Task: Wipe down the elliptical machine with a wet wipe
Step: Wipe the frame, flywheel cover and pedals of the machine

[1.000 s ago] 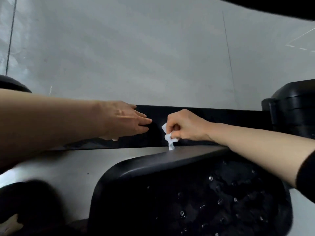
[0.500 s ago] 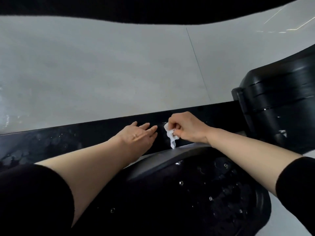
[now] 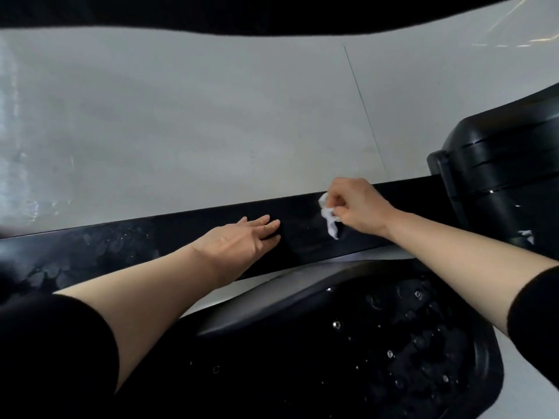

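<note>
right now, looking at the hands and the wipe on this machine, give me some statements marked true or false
1. The right hand pinches the white wipe. True.
2. The left hand grips the wipe as well. False: it lies flat, fingers straight, on the black rail, apart from the wipe.
3. The wipe hangs against the black rail. True.
4. The wipe is being rubbed on the studded foot pedal. False: the pedal is nearer the camera, with no hand on it.
5. Both forearms are bare, with dark sleeves pushed up. True.
</note>
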